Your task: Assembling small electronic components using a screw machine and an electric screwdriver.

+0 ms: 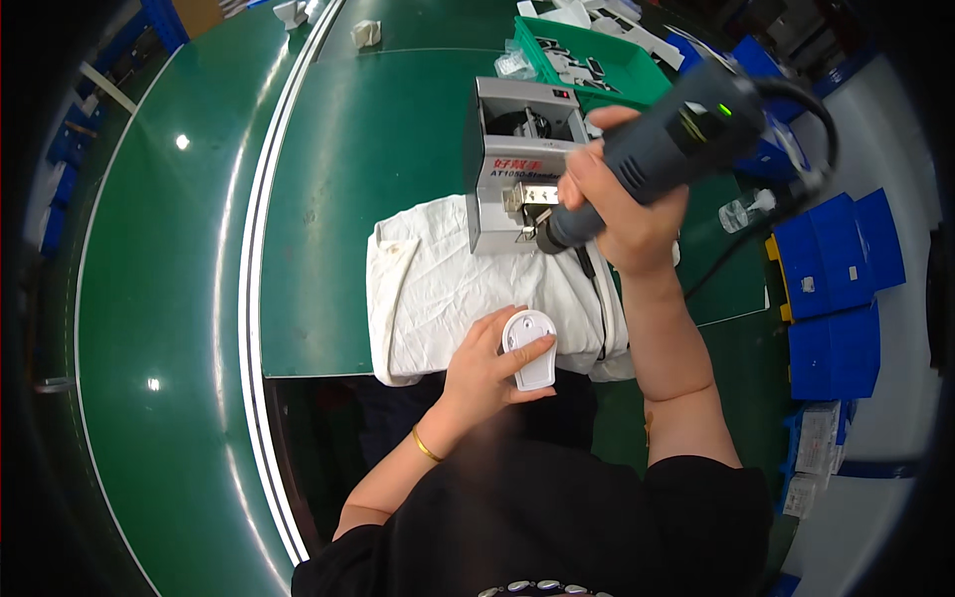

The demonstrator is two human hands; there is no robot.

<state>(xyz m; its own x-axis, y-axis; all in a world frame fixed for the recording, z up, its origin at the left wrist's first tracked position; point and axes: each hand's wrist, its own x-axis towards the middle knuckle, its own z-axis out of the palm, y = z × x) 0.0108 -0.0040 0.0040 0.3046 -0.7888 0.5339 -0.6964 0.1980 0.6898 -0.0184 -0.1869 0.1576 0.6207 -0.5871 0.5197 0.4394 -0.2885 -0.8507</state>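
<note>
My left hand [487, 363] is closed round a white plastic housing [534, 366], held over the near edge of a folded white cloth [428, 269]. The housing is rounded at its far end, narrows toward me and has small holes inside. My right hand [632, 204] grips a dark grey electric screwdriver [676, 134], its cable running off to the right. The tool's nose points down and left, at the front of a grey screw feeder [497, 164] standing behind the cloth. The very tip of the bit is hard to make out against the feeder.
A green bin [597, 65] of small dark parts stands behind the feeder. Blue bins [836, 289] line the right side, near a clear bottle [746, 211]. A white strip [261, 199] crosses the green table [348, 129] on the left. A small crumpled whitish item [366, 34] lies far back.
</note>
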